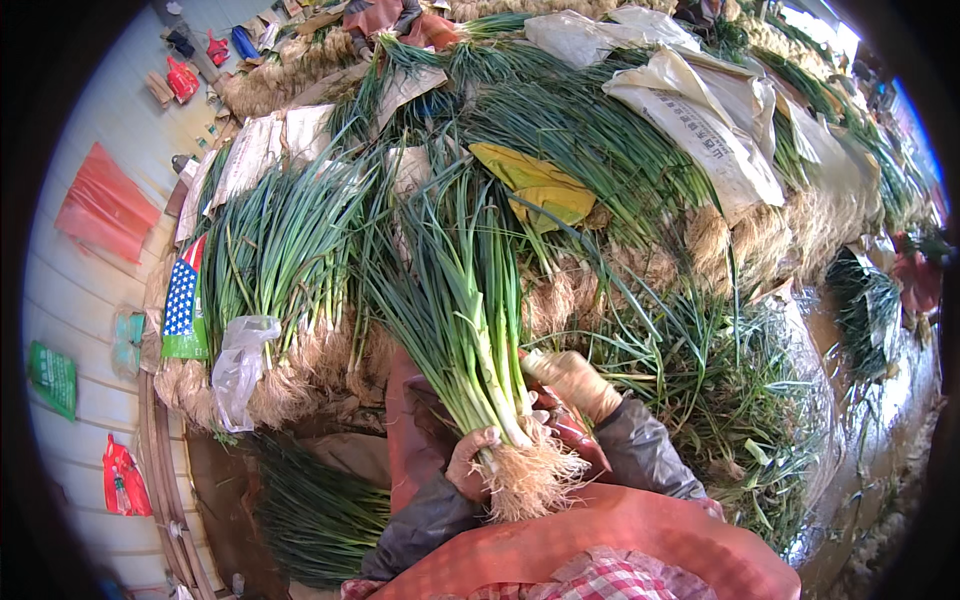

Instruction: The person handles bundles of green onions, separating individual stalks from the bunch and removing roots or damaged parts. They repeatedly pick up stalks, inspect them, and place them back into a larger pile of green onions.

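Note:
My left hand [469, 466] is closed around the lower stalks of a bunch of green onions [487, 360], just above its bushy pale roots [534, 476]. The bunch leans away from me, its white stalks near my lap and its green leaves spreading forward. Beside the stalks on the right is my right hand [576, 384], blurred and seemingly gloved. Whether its fingers grip anything is unclear. Dark sleeves cover both forearms, and a red apron [525, 540] lies over my lap.
Rooted onion bunches [277, 247] are stacked ahead, partly under white woven sacks [697, 127] and a yellow sheet [536, 184]. Loose leaf trimmings [720, 405] heap up at right. More onions [322, 502] lie at lower left. Another person [401, 22] sits at the far side.

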A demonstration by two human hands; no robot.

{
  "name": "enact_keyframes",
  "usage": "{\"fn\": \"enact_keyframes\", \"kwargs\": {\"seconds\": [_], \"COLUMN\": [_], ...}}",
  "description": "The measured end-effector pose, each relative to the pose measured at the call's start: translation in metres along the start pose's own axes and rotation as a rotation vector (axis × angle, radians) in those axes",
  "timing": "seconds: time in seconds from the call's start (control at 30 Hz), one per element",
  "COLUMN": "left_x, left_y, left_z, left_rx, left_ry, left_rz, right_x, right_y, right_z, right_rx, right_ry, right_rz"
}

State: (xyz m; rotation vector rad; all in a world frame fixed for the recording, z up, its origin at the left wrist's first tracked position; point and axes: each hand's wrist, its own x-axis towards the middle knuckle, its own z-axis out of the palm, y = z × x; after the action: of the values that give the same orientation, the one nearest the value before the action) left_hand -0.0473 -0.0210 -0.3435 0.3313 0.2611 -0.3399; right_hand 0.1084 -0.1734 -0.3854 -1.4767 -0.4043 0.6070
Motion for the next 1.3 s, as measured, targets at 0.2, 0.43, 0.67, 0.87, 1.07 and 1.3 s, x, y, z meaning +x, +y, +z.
{"fn": "enact_keyframes", "kwargs": {"seconds": [0.2, 0.43, 0.67, 0.87, 1.07, 1.3], "left_x": [-0.042, -0.029, -0.020, 0.009, -0.005, -0.009], "left_y": [0.015, 0.003, 0.023, 0.018, 0.010, 0.012], "left_z": [-0.024, -0.040, -0.012, 0.014, -0.024, -0.043], "left_rx": [0.173, 0.174, 0.165, 0.091, 0.058, 0.051], "left_ry": [0.224, 0.311, 0.039, -0.025, 0.196, 0.255], "left_rz": [0.225, 0.161, 0.130, 0.264, 0.170, 0.178], "right_x": [0.020, 0.092, 0.090, 0.000, -0.047, -0.020], "right_y": [0.069, 0.014, -0.029, -0.035, -0.020, -0.033], "right_z": [-0.072, -0.057, -0.072, -0.046, 0.006, -0.010], "right_rx": [-1.261, -1.440, -0.553, -0.555, -0.418, -0.481], "right_ry": [0.085, 0.759, 0.526, 0.337, -0.118, 0.255], "right_rz": [0.152, -0.148, -0.082, -0.166, -0.468, 0.022]}}
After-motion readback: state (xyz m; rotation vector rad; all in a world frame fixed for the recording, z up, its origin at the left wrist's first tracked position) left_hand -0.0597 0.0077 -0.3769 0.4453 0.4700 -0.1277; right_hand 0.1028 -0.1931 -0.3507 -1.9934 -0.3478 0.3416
